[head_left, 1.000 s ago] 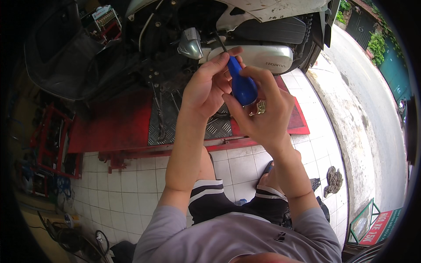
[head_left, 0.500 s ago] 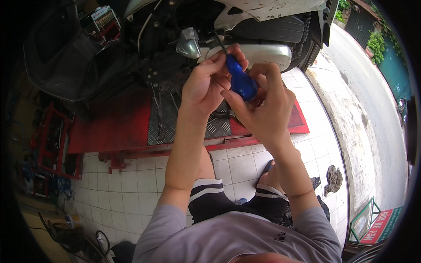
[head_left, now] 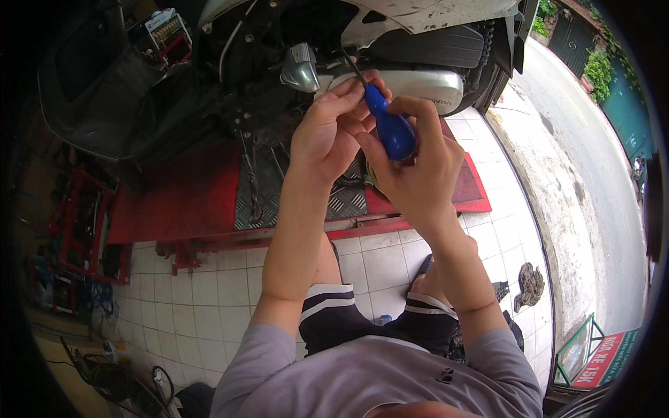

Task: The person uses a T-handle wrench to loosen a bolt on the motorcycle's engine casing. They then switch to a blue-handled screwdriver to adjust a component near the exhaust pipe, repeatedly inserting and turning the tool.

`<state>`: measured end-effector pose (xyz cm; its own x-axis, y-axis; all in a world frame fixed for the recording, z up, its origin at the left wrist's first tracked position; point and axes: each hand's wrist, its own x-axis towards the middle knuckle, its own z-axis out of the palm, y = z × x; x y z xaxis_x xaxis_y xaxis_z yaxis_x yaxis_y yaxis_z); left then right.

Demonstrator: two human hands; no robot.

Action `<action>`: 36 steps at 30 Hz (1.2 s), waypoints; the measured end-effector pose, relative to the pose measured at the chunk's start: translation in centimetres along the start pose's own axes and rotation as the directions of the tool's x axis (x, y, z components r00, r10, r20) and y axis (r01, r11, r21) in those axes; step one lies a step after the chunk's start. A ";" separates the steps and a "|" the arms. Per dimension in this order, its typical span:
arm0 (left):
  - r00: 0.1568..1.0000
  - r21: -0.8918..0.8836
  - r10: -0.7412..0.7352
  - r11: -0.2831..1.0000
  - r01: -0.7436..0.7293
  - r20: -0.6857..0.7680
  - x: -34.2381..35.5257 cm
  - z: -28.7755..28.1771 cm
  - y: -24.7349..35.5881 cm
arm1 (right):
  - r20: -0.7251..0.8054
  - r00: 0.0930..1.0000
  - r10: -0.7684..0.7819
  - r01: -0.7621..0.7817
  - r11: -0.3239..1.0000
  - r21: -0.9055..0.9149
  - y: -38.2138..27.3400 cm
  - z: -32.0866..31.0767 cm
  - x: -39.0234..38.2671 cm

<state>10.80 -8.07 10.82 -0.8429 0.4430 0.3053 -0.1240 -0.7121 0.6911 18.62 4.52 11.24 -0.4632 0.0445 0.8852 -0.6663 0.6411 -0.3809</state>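
R hand [head_left: 426, 171] is pinching blue screwdriver [head_left: 395, 132], butt [head_left: 401, 152] shifting twd 3 o'clock, L hand [head_left: 325, 136] pinching shaft [head_left: 354, 67], so turning's prob. ongoing.

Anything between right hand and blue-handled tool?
Nothing visible: the right hand curls around the wide end of the blue-handled tool. The left hand is farther along, where handle meets shaft, not between them.

Tool: glossy blue, bulb-handled screwdriver [head_left: 394, 132] with a slim dark metal shaft [head_left: 354, 67]
Slant: tilted, rounded butt toward the person, shaft pointing away and leftward; tip unclear
Grip: left hand [head_left: 326, 132] at handle's neck, right hand [head_left: 426, 171] around its bulb
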 end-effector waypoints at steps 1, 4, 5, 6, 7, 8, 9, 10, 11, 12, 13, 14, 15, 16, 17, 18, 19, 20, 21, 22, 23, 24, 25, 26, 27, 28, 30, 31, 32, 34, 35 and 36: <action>1.000 0.030 0.004 1.000 -0.005 0.019 0.0 0.1 0.1 | -0.029 0.999 -0.013 0.013 1.000 -0.019 0.2 0.3 0.0; 0.999 0.101 0.014 0.995 -0.017 0.033 -0.2 0.2 0.1 | -0.055 0.998 -0.043 0.042 0.999 -0.031 0.5 0.4 0.0; 0.999 0.122 0.017 0.992 -0.020 0.030 -0.2 0.2 0.1 | -0.054 0.997 -0.051 0.050 0.998 -0.029 0.5 0.4 0.0; 0.999 0.118 0.018 0.993 -0.022 0.029 -0.3 0.2 0.1 | -0.054 0.997 -0.048 0.047 0.999 -0.028 0.4 0.4 0.0; 0.999 0.113 0.020 0.993 -0.023 0.028 -0.3 0.3 0.1 | -0.053 0.998 -0.045 0.043 0.999 -0.027 0.4 0.4 0.0; 0.999 0.109 0.021 0.994 -0.024 0.027 -0.3 0.3 0.1 | -0.052 0.998 -0.041 0.040 0.999 -0.026 0.3 0.3 0.0; 0.999 0.102 0.018 0.995 -0.021 0.030 -0.4 0.3 0.1 | -0.058 0.997 -0.058 0.057 0.998 -0.026 0.3 0.3 0.0; 0.999 0.096 0.014 0.995 -0.018 0.033 -0.6 0.4 0.0 | -0.064 0.995 -0.076 0.074 0.997 -0.025 0.3 0.3 -0.1; 0.999 0.090 0.011 0.996 -0.014 0.036 -0.7 0.4 0.0 | -0.070 0.993 -0.093 0.091 0.996 -0.024 0.4 0.2 -0.1; 0.999 0.083 0.007 0.996 -0.010 0.031 -0.7 0.4 -0.1 | -0.066 0.994 -0.092 0.090 0.996 -0.026 0.4 0.2 -0.2; 1.000 0.076 0.003 0.997 -0.005 0.027 -0.7 0.4 -0.1 | -0.062 0.994 -0.090 0.089 0.996 -0.028 0.4 0.1 -0.2; 1.000 0.070 -0.001 0.998 -0.001 0.022 -0.7 0.4 -0.2 | -0.058 0.994 -0.089 0.087 0.996 -0.029 0.5 0.1 -0.3; 1.000 0.070 0.000 0.998 -0.002 0.021 -0.7 0.4 -0.1 | -0.061 0.994 -0.095 0.093 0.995 -0.030 0.4 0.1 -0.2; 1.000 0.071 0.002 0.997 -0.003 0.020 -0.8 0.5 -0.1 | -0.063 0.993 -0.101 0.099 0.995 -0.031 0.4 0.1 -0.2; 1.000 0.072 0.004 0.997 -0.005 0.019 -0.8 0.6 -0.1 | -0.066 0.992 -0.107 0.105 0.994 -0.032 0.4 0.1 -0.2; 1.000 0.067 0.003 0.998 -0.005 0.021 -0.8 0.5 -0.1 | -0.071 0.991 -0.115 0.113 0.993 -0.030 0.5 0.1 -0.1; 1.000 0.063 0.003 0.998 -0.005 0.024 -0.8 0.5 -0.1 | -0.075 0.990 -0.123 0.121 0.992 -0.028 0.5 0.1 -0.1; 1.000 0.059 0.003 0.998 -0.005 0.026 -0.8 0.5 -0.1 | -0.080 0.988 -0.131 0.129 0.991 -0.026 0.5 0.1 0.0; 1.000 0.064 0.006 0.998 -0.008 0.028 -0.9 0.5 -0.1 | -0.076 0.989 -0.126 0.125 0.992 -0.027 0.4 0.1 0.0; 1.000 0.068 0.010 0.998 -0.012 0.030 -1.0 0.7 0.0 | -0.072 0.990 -0.122 0.121 0.992 -0.027 0.3 0.0 0.1; 0.999 0.072 0.013 0.997 -0.015 0.032 -1.1 0.8 0.1 | -0.068 0.991 -0.118 0.117 0.993 -0.028 0.2 -0.1 0.1; 0.999 0.075 0.006 0.997 -0.009 0.040 -1.1 0.9 0.1 | -0.075 0.990 -0.123 0.122 0.992 -0.024 0.2 -0.1 0.0; 0.999 0.077 -0.001 0.997 -0.003 0.047 -1.2 1.0 0.1 | -0.082 0.988 -0.128 0.127 0.992 -0.020 0.2 -0.2 0.0; 0.998 0.080 -0.008 0.997 0.003 0.054 -1.2 1.0 0.2 | -0.089 0.987 -0.133 0.132 0.991 -0.016 0.2 -0.3 -0.1; 0.999 0.081 -0.008 0.997 0.004 0.051 -1.3 1.0 0.1 | -0.090 0.987 -0.137 0.136 0.991 -0.020 0.3 -0.3 -0.1; 0.999 0.082 -0.009 0.997 0.005 0.047 -1.3 1.0 0.1 | -0.090 0.986 -0.141 0.139 0.990 -0.024 0.3 -0.4 -0.2; 0.999 0.078 -0.010 0.997 0.006 0.043 -1.3 1.0 -0.1 | -0.085 0.986 -0.141 0.139 0.990 -0.037 0.3 -0.5 -0.3; 0.999 0.073 -0.009 0.997 0.006 0.043 -1.3 0.9 -0.2 | -0.079 0.987 -0.138 0.135 0.990 -0.046 0.2 -0.5 -0.4; 0.999 0.067 -0.009 0.998 0.006 0.043 -1.3 0.8 -0.2 | -0.074 0.988 -0.135 0.131 0.990 -0.055 0.3 -0.6 -0.5; 0.999 0.080 -0.013 0.997 0.009 0.042 -1.5 1.0 -0.2 | -0.084 0.987 -0.140 0.136 0.989 -0.050 0.4 -0.6 -0.6; 0.999 0.086 -0.015 0.996 0.011 0.041 -1.6 1.1 -0.2 | -0.090 0.986 -0.143 0.139 0.989 -0.048 0.4 -0.6 -0.7; 0.999 0.090 -0.014 0.996 0.010 0.046 -1.6 1.1 -0.2 | -0.090 0.986 -0.143 0.139 0.989 -0.051 0.5 -0.7 -0.8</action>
<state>12.73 -8.01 10.87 -0.8161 0.4778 0.3251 -0.0848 -0.6554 0.7505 19.06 5.30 10.52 -0.3084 0.0208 0.9510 -0.6938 0.6790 -0.2399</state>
